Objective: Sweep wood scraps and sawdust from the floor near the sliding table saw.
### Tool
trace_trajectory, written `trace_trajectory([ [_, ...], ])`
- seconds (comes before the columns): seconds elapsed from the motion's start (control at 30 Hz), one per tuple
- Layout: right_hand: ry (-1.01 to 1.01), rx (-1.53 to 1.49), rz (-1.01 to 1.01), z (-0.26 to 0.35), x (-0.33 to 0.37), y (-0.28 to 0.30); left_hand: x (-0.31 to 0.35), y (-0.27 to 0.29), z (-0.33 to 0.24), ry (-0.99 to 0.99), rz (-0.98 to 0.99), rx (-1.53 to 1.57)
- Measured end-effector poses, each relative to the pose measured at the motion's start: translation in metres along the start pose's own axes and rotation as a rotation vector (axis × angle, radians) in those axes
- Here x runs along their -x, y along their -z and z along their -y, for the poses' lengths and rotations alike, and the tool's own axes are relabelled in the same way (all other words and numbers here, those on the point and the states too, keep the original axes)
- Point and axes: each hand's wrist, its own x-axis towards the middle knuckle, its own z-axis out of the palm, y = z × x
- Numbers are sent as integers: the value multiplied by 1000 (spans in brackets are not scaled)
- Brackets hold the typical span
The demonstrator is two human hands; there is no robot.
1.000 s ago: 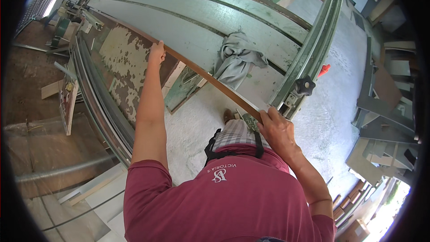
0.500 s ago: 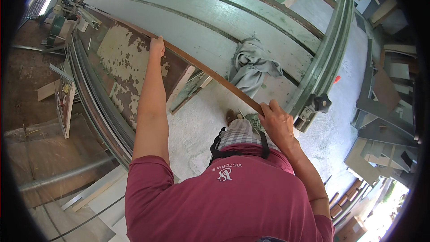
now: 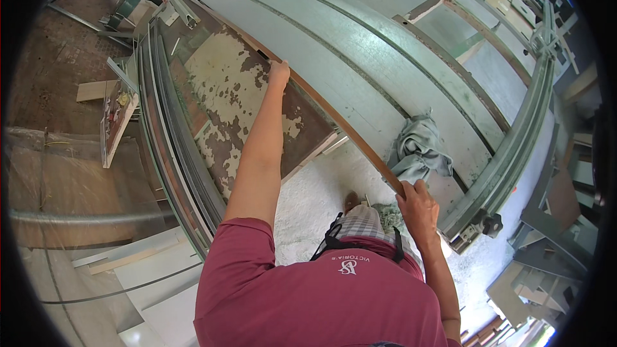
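A long, narrow brown wooden strip point(image 3: 350, 133) runs diagonally from near my right side toward the far left, along the near edge of a long pale metal sliding table point(image 3: 308, 45). My left hand point(image 3: 278, 74), arm stretched out, is closed on the strip partway along it. At the strip's near end, my right hand point(image 3: 419, 211) grips with curled fingers; that end is partly covered by the hand. A crumpled grey cloth point(image 3: 421, 149) lies on the table just beyond my right hand. Left of the strip is a brown machine top point(image 3: 225, 74) with flaking cream patches.
A metal rail point(image 3: 514, 160) with a black knob point(image 3: 492, 225) crosses the table's right end. Dark rails point(image 3: 168, 128) curve along the left side. Sheet offcuts point(image 3: 553, 186) are piled at the right. Pale boards point(image 3: 154, 283) lie at lower left, near clear plastic sheeting point(image 3: 83, 186).
The view has shifted, so the scene sits farther right and lower. Both hands and the strip have moved forward along the table, toward the far left, relative to the cloth and machine top.
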Motion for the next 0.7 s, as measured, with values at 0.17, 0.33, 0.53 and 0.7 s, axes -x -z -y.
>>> trace_trajectory([
  [0.17,23,-68,46,23,-25,-16,-29,22,-2,-12,-69,31],
  [0.33,53,-75,63,43,-54,-30,-63,42,-2,-13,-34,-19],
  [0.53,72,-74,117,74,-87,-43,-123,62,6,-32,-154,-36],
  [0.7,88,-193,181,95,-97,-38,-138,89,8,-26,-234,-21],
])
